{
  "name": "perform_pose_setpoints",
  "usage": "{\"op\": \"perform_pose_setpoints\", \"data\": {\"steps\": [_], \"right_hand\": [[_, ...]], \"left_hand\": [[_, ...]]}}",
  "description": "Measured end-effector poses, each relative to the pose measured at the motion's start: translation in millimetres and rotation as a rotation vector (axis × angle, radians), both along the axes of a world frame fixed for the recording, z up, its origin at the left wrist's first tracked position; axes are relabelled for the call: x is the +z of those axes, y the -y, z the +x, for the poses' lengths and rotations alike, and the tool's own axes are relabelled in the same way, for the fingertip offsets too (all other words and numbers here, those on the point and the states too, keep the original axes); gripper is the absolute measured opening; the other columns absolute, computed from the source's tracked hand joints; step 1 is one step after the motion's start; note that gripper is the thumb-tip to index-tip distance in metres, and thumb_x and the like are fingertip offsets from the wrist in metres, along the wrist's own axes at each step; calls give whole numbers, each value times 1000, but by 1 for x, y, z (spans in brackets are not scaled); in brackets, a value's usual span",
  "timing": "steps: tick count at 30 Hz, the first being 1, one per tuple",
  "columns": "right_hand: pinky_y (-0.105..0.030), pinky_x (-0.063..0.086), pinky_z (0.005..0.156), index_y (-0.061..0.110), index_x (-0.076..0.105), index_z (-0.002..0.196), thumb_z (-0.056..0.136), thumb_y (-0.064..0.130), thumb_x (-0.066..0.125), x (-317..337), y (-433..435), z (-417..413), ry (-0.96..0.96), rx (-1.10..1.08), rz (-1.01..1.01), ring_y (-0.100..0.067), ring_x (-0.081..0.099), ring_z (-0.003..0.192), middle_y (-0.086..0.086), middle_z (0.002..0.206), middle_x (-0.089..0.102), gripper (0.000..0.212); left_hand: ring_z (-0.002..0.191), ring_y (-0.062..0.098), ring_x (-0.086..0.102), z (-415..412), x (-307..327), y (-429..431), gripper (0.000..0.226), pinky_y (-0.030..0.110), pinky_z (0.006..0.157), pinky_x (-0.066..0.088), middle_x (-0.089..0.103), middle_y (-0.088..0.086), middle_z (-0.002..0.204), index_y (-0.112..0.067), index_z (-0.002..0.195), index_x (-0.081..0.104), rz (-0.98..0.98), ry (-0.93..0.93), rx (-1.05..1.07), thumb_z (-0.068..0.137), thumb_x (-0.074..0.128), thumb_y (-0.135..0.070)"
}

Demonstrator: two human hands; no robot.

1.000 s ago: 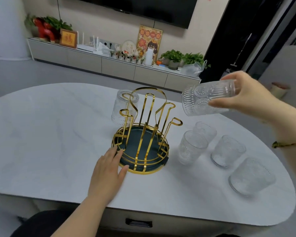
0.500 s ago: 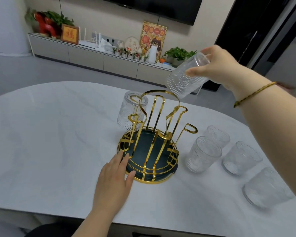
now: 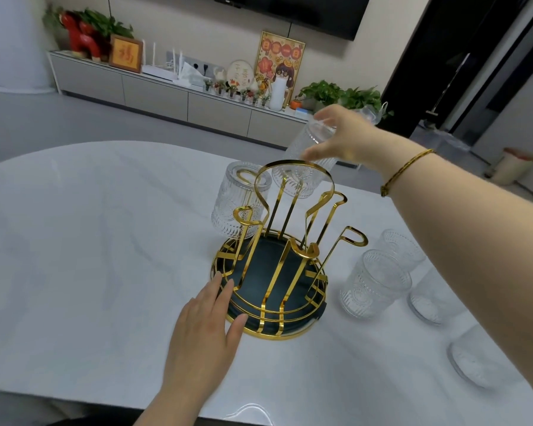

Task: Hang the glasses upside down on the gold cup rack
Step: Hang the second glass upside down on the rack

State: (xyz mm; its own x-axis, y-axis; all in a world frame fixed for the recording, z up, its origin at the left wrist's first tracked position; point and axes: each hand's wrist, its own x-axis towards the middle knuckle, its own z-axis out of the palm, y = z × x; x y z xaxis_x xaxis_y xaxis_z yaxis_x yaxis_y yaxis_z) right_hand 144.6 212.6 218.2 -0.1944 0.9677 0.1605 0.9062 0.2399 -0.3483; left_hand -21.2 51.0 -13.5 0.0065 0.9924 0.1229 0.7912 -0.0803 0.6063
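Holding a glass [image 3: 305, 161] upside down by its base, the right hand [image 3: 343, 136] has its fingers closed around the upper end, while the open mouth points down and a little toward the person. This glass is at the far side of the rack [image 3: 271, 265], just behind the big gold loop at the top, and its mouth seems to be already over the tip of one far prong. I cannot tell if the prong is inside the glass or only behind it.

The long axis of the glass is tilted, with the base leaning away to the right. The prongs also lean outward, so I think the next move needs the glass axis to match the prong and then slide down along it.

The left hand [image 3: 210, 327] lies flat and open on the desk [image 3: 90, 241], holding nothing, with its fingertips touching the near rim of the rack, probably to keep it from moving.

One hung glass [image 3: 237, 201] is already upside down on the far left prong. Four more glasses stand upright on the desk to the right of the rack, the nearest one [image 3: 374, 284] just beside it. These are closer to the right hand.
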Motion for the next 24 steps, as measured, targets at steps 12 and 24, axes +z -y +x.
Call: {"op": "perform_pose_setpoints", "data": {"steps": [12, 24], "right_hand": [[-37, 29, 104, 14, 33, 131, 68, 30, 71, -36, -8, -13, 120, 116, -181, -27, 34, 129, -9, 142, 37, 74], [-27, 32, 88, 14, 34, 129, 70, 26, 70, -45, -10, -14, 138, 176, -194, -26, 40, 121, -10, 136, 42, 70]], "left_hand": [[141, 11, 10, 0, -1, -3, 58, 30, 114, 16, 2, -9, 155, -34, 139, 6, -19, -20, 9, 89, 28, -51], [141, 11, 10, 0, -2, -5, 56, 30, 114, 16, 3, -8, 155, -34, 140, 7, -9, -21, 11, 91, 29, -48]]}}
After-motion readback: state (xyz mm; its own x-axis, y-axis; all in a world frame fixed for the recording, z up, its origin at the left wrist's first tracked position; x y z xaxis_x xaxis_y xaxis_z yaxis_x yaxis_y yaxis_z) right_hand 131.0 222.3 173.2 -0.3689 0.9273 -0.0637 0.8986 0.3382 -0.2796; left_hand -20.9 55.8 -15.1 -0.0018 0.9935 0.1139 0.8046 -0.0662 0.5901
